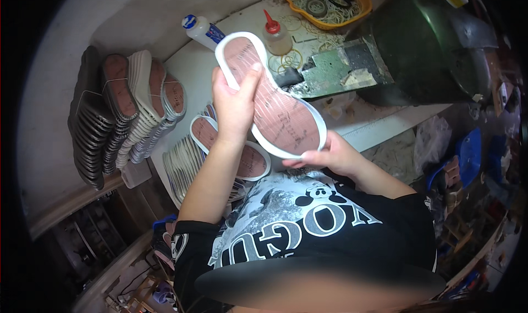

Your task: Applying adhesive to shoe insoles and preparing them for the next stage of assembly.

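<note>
Held up in front of me is a shoe sole (286,120) with a white rim and a reddish-brown printed inner face. My left hand (236,101) grips it at the narrow middle, thumb lying across the inner face. At its wide lower end, my right hand (330,154) pinches the rim between thumb and fingers. Behind my left forearm, another white-rimmed sole (252,163) lies on top of a row of stacked soles (184,162), partly hidden by my arm.
Bundled soles (91,120) in dark and pale colours lean at the left. On the table (203,65) stand a white bottle (202,30) and a red-tipped squeeze bottle (276,35). An orange basket (330,21) holds rubber bands. A green machine (352,65) occupies the right; blue pieces (467,153) lie beyond.
</note>
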Tool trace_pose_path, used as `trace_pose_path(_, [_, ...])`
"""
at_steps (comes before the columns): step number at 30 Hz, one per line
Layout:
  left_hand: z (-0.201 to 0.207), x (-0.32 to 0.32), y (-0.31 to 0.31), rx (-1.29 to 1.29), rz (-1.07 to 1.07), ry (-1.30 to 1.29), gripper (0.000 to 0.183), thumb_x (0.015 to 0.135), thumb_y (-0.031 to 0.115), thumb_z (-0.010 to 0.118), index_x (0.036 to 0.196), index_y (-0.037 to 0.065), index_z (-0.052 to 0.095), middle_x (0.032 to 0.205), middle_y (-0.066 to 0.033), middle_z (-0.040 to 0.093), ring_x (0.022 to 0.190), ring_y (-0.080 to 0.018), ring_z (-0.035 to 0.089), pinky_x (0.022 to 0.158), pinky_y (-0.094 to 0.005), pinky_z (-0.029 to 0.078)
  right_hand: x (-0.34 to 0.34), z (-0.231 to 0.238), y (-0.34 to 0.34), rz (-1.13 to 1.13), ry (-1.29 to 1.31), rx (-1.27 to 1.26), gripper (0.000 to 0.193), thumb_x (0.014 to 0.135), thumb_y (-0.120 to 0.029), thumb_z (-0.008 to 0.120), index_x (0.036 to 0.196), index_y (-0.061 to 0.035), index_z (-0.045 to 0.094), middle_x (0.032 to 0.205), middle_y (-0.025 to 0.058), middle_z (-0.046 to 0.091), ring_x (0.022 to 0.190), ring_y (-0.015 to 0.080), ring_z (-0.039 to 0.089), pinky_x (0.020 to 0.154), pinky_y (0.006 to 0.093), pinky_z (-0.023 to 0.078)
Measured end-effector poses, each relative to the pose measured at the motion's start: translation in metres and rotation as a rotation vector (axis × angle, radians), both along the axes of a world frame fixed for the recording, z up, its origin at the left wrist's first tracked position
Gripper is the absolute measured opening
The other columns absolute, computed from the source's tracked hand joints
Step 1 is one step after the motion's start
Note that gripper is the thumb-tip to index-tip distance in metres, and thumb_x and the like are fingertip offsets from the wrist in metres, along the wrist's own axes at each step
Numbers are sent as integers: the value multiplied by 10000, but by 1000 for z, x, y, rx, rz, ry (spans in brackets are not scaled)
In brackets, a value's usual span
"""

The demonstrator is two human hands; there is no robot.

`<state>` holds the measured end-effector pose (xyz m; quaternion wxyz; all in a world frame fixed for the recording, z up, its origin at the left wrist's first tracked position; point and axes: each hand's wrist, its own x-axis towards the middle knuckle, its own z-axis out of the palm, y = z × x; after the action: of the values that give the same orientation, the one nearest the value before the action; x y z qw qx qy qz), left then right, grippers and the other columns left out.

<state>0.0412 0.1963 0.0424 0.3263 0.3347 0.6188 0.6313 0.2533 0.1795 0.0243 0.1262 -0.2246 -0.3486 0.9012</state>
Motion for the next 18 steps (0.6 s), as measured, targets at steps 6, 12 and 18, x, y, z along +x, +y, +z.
trace_pose_path(6, [0, -7, 1, -91, -52, -16, 301, 822, 158, 704, 1007, -40, 574, 960, -82, 579, 847, -151, 596, 767, -268, 478, -18, 11, -16, -180, 24, -114, 305, 881, -83, 605, 1141, 67, 545, 1025, 157, 650, 872, 209, 673, 770, 312, 567])
trace_pose_path(12, [9, -25, 10, -275, -255, -139, 326, 844, 187, 679, 1056, -44, 591, 1099, -133, 588, 890, -147, 606, 763, -270, 482, -36, 20, -23, -242, 47, -203, 273, 896, -79, 576, 1122, 73, 556, 974, 150, 667, 838, 216, 681, 781, 328, 564])
trace_pose_path(18, [-8, -48, 23, -243, -114, 737, 649, 767, 417, 721, 1218, -8, 528, 1304, -236, 455, 1244, -307, 428, 1054, -434, 293, -51, 19, -21, -280, 43, -193, 259, 916, -112, 559, 1104, 64, 579, 991, 145, 667, 848, 218, 680, 791, 321, 547])
